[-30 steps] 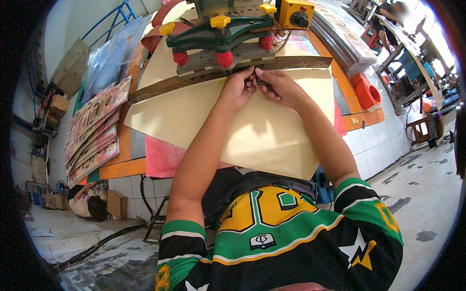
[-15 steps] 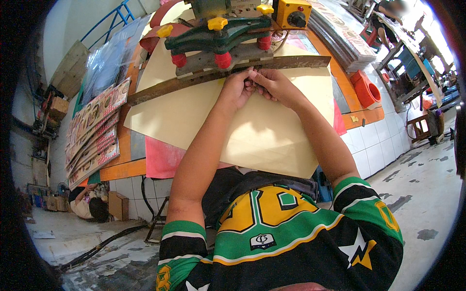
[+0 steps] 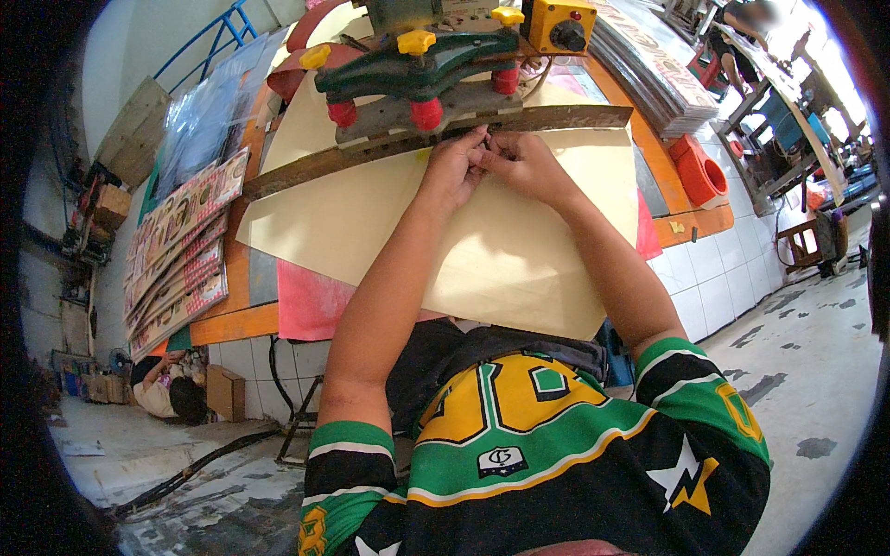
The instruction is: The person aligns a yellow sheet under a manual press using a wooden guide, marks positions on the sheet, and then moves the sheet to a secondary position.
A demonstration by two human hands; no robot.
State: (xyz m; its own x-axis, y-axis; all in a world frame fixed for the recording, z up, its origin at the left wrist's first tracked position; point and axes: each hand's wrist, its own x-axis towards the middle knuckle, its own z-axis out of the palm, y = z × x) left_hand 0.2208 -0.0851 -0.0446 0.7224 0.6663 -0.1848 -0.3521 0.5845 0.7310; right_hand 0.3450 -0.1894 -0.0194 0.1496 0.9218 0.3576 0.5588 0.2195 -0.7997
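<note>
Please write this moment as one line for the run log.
left hand: fingertips at metal bar edge | right hand: beside it, touching | cream sheet: flat under bar | green clamp: above

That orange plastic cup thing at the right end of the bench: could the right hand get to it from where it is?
Probably yes. The right hand rests on the cream sheet by the metal bar, and only open sheet and benchtop lie between it and the orange cup.

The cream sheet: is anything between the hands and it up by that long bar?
Nothing visible. Both hands, left and right, already rest on the sheet right at the bar.
</note>
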